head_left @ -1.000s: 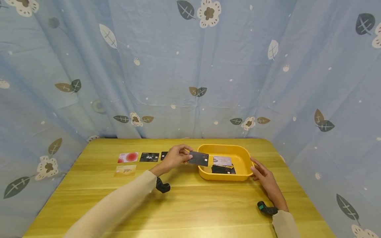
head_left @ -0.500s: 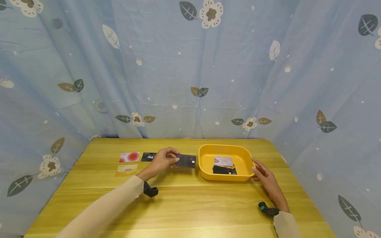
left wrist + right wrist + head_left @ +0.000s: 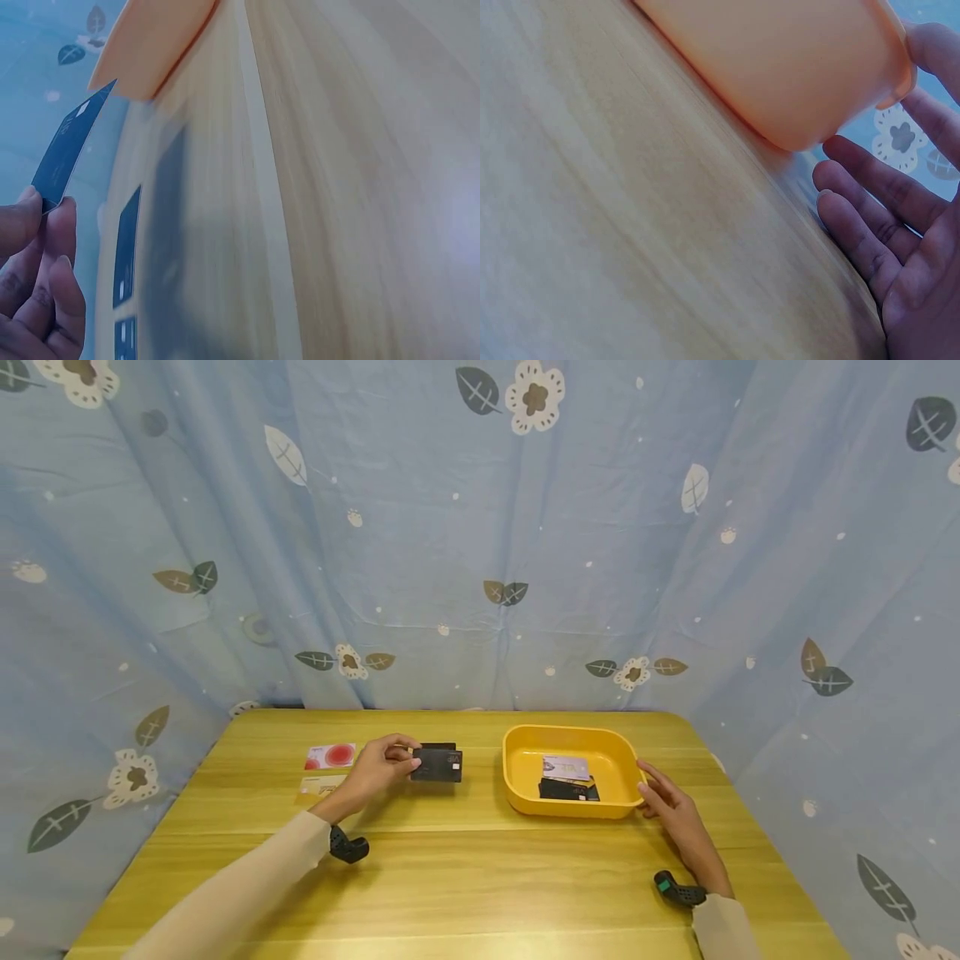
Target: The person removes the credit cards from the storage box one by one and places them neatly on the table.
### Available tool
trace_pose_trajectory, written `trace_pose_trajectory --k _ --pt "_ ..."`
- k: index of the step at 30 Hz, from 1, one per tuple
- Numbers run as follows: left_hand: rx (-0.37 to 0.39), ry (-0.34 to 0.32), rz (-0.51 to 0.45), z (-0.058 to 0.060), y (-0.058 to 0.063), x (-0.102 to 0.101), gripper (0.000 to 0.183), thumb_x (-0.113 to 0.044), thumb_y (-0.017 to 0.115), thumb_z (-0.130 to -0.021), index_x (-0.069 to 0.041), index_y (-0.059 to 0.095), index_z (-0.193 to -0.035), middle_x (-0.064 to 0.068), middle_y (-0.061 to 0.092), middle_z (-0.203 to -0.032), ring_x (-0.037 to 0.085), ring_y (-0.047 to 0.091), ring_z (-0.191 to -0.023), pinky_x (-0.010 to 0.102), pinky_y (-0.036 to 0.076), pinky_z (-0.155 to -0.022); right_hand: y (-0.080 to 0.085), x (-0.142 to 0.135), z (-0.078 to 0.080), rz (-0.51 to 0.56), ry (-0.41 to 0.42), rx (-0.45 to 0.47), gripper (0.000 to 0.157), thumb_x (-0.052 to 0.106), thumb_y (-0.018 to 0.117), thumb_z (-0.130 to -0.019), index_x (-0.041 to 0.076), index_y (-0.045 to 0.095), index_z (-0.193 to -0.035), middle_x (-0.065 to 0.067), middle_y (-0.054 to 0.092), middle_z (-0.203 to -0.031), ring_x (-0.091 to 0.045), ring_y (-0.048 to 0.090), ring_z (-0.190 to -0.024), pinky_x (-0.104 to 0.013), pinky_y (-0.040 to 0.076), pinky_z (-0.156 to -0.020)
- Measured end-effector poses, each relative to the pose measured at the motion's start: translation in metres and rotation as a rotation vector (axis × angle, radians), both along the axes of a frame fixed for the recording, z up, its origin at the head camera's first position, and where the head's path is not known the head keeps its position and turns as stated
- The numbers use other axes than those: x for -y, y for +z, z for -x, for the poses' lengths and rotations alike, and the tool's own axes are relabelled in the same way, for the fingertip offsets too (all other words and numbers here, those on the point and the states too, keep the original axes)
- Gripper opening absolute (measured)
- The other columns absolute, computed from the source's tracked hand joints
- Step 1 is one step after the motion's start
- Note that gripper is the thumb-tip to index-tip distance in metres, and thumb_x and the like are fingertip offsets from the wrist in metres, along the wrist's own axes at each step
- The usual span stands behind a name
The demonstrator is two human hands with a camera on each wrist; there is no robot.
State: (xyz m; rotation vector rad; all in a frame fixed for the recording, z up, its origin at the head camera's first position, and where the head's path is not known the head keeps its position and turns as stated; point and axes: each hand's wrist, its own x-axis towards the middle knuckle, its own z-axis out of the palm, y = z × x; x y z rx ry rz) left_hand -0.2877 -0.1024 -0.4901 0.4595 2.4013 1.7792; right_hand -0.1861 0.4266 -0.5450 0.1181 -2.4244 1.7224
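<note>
My left hand (image 3: 380, 771) pinches a black VIP card (image 3: 438, 766) by its left end, between thumb and fingers. In the left wrist view this card (image 3: 73, 142) is tilted and raised above the wooden table. Another black card (image 3: 438, 746) lies just behind it, mostly covered in the head view. My right hand (image 3: 673, 810) touches the right end of a yellow plastic tray (image 3: 517, 802), thumb and forefinger at the rim, the other fingers loosely extended beside the wall. Inside the tray lie a pale pinkish card (image 3: 566, 767) and dark cards (image 3: 562, 789).
Left of my left hand lie a white card with red circles (image 3: 331, 756) and a gold card (image 3: 318, 788), partly covered by the wrist. A blue patterned curtain (image 3: 480, 527) hangs behind the wooden table (image 3: 480, 877).
My left hand has moved left with the black VIP card, from over the tray's left rim to above the row of cards. The right hand stays at the tray.
</note>
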Motion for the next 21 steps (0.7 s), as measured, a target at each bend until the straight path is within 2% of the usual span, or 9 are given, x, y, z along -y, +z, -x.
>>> trace_pose_trajectory --k 3,6,10,14,18,21 --pt "0.005 0.006 -0.008 0.001 -0.002 0.011 0.031 -0.008 0.072 -0.098 0.0 0.064 -0.127 0.016 0.071 -0.096 0.043 0.068 -0.086 0.051 0.059 -0.08 -0.001 -0.001 0.001 -0.01 -0.01 0.004 0.054 0.03 0.053 -0.11 0.021 0.038 -0.161 -0.025 0.054 -0.141 -0.024 0.066 -0.095 -0.029 0.057 -0.08" --pt "-0.001 0.019 0.002 0.001 -0.006 0.02 0.032 -0.008 0.072 -0.098 0.001 0.063 -0.127 0.016 0.07 -0.098 0.037 0.069 -0.084 0.049 0.059 -0.081 -0.002 -0.001 0.001 -0.014 -0.022 0.006 0.053 0.031 0.053 -0.11 0.022 0.04 -0.16 -0.024 0.056 -0.139 -0.02 0.066 -0.094 -0.028 0.057 -0.08" --pt "-0.014 0.041 0.045 -0.002 -0.008 0.031 0.03 -0.007 0.072 -0.097 0.0 0.065 -0.125 0.015 0.07 -0.099 0.03 0.07 -0.085 0.048 0.059 -0.081 -0.003 -0.002 0.001 -0.018 -0.019 0.003 0.053 0.031 0.054 -0.109 0.023 0.04 -0.16 -0.023 0.056 -0.139 -0.019 0.067 -0.095 -0.029 0.058 -0.08" --pt "-0.053 0.049 0.101 -0.004 -0.008 0.039 0.027 -0.007 0.073 -0.097 -0.003 0.067 -0.123 0.012 0.07 -0.098 0.03 0.071 -0.088 0.047 0.059 -0.08 -0.003 -0.002 0.002 -0.017 -0.014 0.001 0.053 0.033 0.054 -0.109 0.025 0.04 -0.16 -0.021 0.055 -0.141 -0.018 0.067 -0.096 -0.029 0.058 -0.08" --pt "-0.115 0.058 0.148 -0.004 -0.01 0.048 0.027 -0.005 0.074 -0.096 -0.001 0.068 -0.122 0.011 0.069 -0.094 0.029 0.071 -0.086 0.04 0.059 -0.077 -0.003 -0.003 0.002 -0.015 -0.001 -0.004 0.053 0.032 0.053 -0.11 0.024 0.039 -0.161 -0.022 0.055 -0.14 -0.019 0.067 -0.096 -0.029 0.058 -0.08" --pt "-0.121 0.077 0.158 -0.004 -0.012 0.055 0.028 -0.003 0.074 -0.095 0.002 0.068 -0.122 0.011 0.069 -0.094 0.027 0.071 -0.084 0.034 0.059 -0.075 -0.003 -0.004 0.002 -0.014 0.004 -0.001 0.053 0.032 0.053 -0.11 0.024 0.039 -0.161 -0.021 0.055 -0.14 -0.019 0.067 -0.096 -0.029 0.057 -0.08"
